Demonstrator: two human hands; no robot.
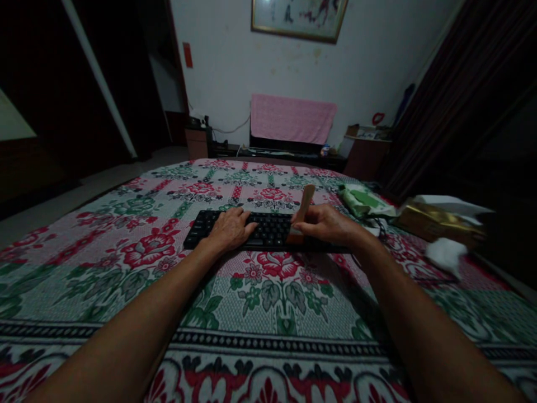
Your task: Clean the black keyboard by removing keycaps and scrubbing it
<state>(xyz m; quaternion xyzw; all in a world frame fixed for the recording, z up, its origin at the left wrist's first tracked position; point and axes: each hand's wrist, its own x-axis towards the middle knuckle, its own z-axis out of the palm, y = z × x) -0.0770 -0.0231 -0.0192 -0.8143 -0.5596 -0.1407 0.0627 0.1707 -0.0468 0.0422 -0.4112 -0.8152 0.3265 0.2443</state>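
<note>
I am leaning over the bed (126, 252), whose red and green flowered cover fills the lower half of my view. At twelve o'clock, against the far wall, a pink towel (291, 117) hangs over a dark screen, and a framed picture (297, 17) hangs above it.

The black keyboard (272, 229) lies flat on the cover straight ahead of me, its long side running from nine to three o'clock. At three o'clock from it, well apart, a gold box (432, 221) sits near the edge of the bed. A green packet (363, 201) lies nearer, at about two o'clock from the keyboard.

My left hand (229, 229) lies palm down on the keys at the nine o'clock half of the keyboard, fingers stretched flat and gripping nothing. My right hand (325, 224) is at the three o'clock end, fingers clamped around a brush (304, 210). Its head rests on the keys and its pale wooden handle points up toward twelve o'clock.

A white wad (444, 254), cloth or tissue, I cannot tell which, lies at five o'clock from the gold box.
</note>
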